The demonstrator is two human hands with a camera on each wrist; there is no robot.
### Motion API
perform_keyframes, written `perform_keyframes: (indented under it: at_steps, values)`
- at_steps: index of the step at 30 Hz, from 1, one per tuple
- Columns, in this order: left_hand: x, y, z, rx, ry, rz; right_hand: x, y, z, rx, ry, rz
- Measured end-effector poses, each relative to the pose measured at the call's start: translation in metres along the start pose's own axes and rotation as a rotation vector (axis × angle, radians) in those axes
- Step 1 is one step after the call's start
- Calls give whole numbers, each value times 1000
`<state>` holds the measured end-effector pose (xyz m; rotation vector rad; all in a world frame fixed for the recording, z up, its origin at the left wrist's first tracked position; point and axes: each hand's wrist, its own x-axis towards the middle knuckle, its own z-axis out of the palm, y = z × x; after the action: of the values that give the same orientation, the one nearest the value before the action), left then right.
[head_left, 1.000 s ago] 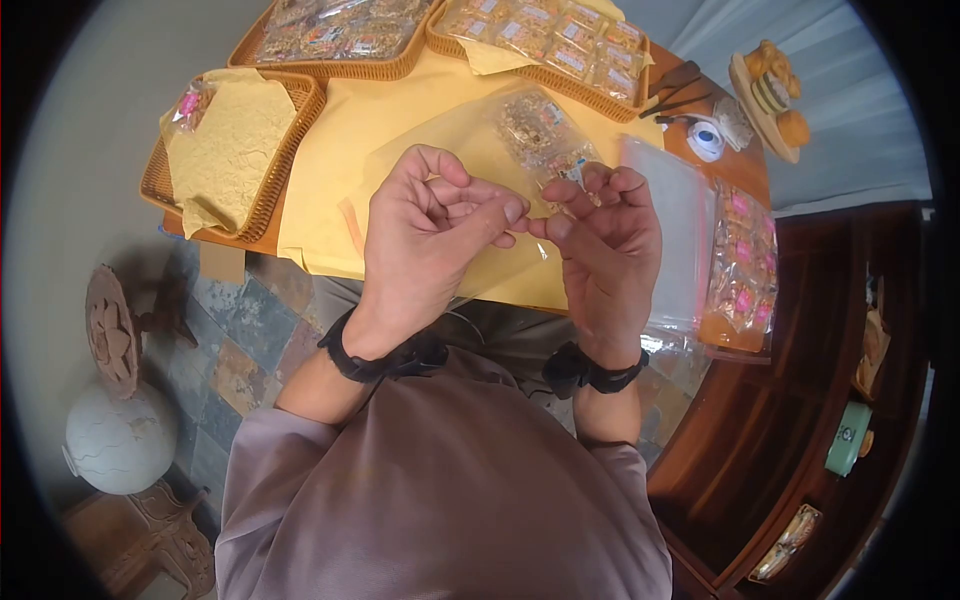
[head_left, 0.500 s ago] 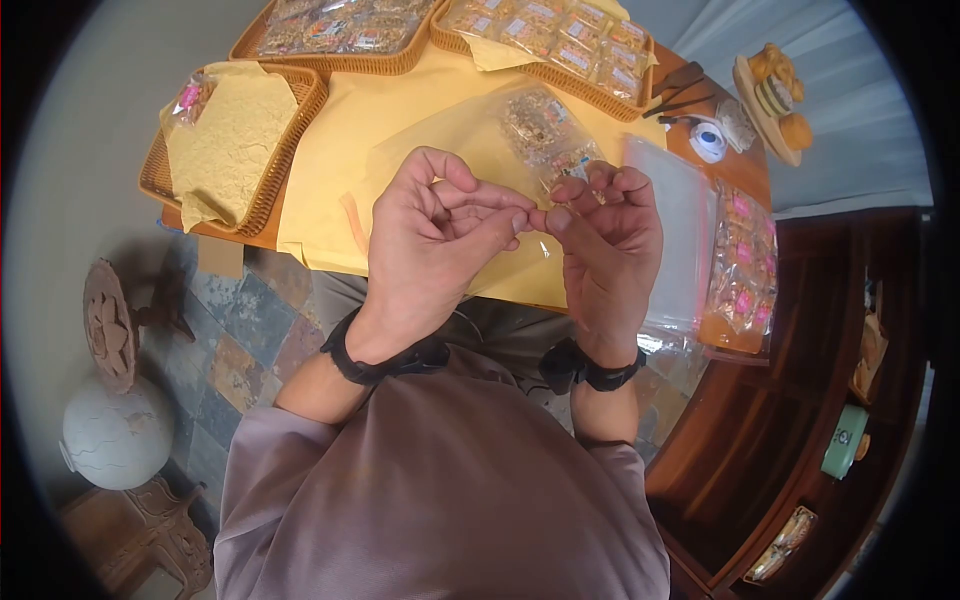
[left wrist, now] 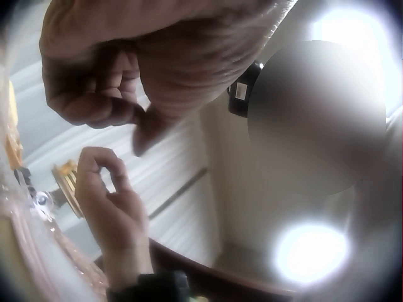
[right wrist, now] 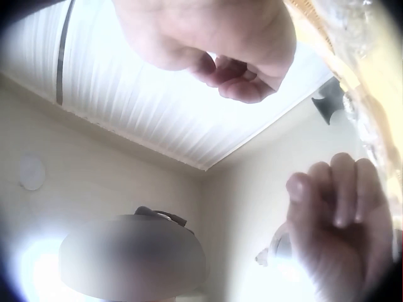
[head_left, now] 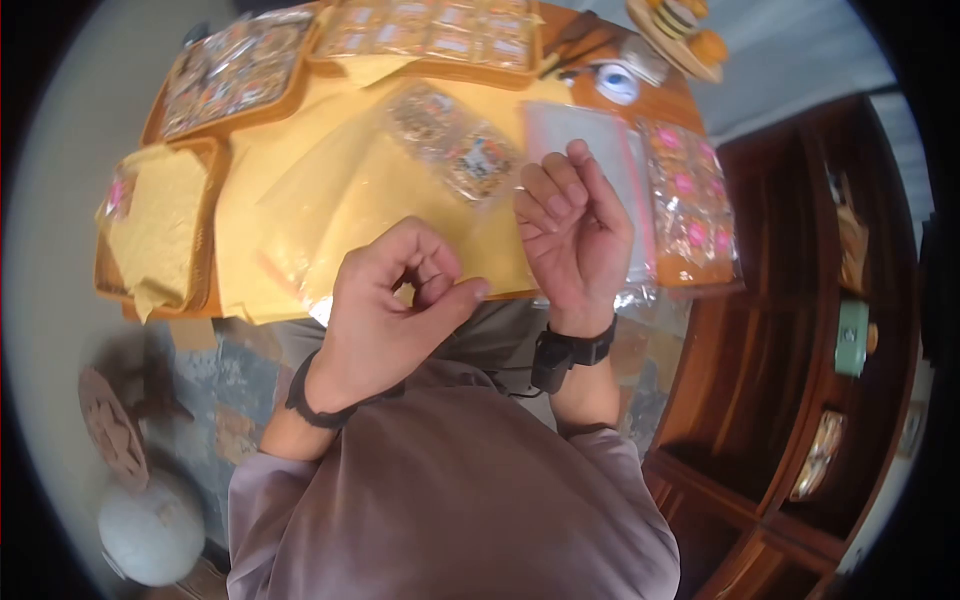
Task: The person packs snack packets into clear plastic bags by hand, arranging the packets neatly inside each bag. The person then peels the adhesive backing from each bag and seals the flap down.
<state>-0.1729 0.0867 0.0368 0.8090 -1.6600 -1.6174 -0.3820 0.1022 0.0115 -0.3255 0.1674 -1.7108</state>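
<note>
My left hand [head_left: 395, 305] hovers over the near edge of the yellow-covered table, fingers loosely bent and thumb stretched out. Nothing shows between its fingers. To its right and slightly farther up, my right hand [head_left: 575, 230] is raised palm inward with its fingers loosely curled, and nothing shows in it either. The hands are apart; the right wrist view shows the left hand [right wrist: 340, 233] with bent fingers. Beyond them lies a large clear plastic bag [head_left: 330, 200]. Two clear packs of nutty snack pieces [head_left: 480, 163] overlap its right side.
A stack of clear bags with pink edges [head_left: 590, 130] lies right of the hands, beside packs with pink labels [head_left: 690, 185]. Wicker trays of packed snacks [head_left: 235, 75] line the back. A paper-lined tray [head_left: 160, 225] stands left. Dark shelves [head_left: 760, 330] rise at right.
My fingertips were together over the table; now the hands have come apart, the left lower and the right raised. The head view has swung, shifting the table leftward in it.
</note>
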Motion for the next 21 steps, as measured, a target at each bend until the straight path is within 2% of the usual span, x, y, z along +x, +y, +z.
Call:
perform_keyframes:
  at_steps: [1,3,5,6,7,9,10,12,13,14,15,16,17,19,20,21]
  values:
    - [-1,-4,4,7,-6,2,-4,-4,-1,-13,7,-29]
    - [-1,-8,12,23,-124,35,-11,-12,-3,-14,-31,-49]
    - [0,1,20,224,-418,110,-19,-20,-3,-40,-51,-85]
    - [-4,4,25,189,-508,-15,-25,-23,-4,-54,-73,-96]
    - [-4,1,29,188,-523,-14,-30,-26,-6,-58,-67,-109]
    - [-3,-13,36,345,-652,137,-39,-32,-11,-167,-125,-199]
    - [-3,-21,40,343,-662,135,-51,-36,-7,-167,-119,-207]
    - [0,-37,46,287,-705,-15,-78,-47,15,-549,-138,-159]
    - [-3,-43,53,280,-697,-39,-77,-52,20,-699,-552,-140]
    - [-2,-47,59,350,-646,-188,-72,-56,32,-829,-978,-125]
    - [-1,-50,63,420,-592,-339,-84,-65,52,-881,-1123,241]
    - [2,-48,63,460,-629,-401,-93,-66,73,-858,-1123,246]
    - [-4,-59,60,464,-617,-423,-100,-66,94,-779,-993,230]
    - [-14,-98,47,452,-620,-315,-110,-66,129,-629,-750,204]
    - [-18,-112,39,459,-599,-325,-117,-64,135,-557,-631,199]
    - [-23,-127,31,509,-578,-336,-127,-57,133,-538,-638,214]
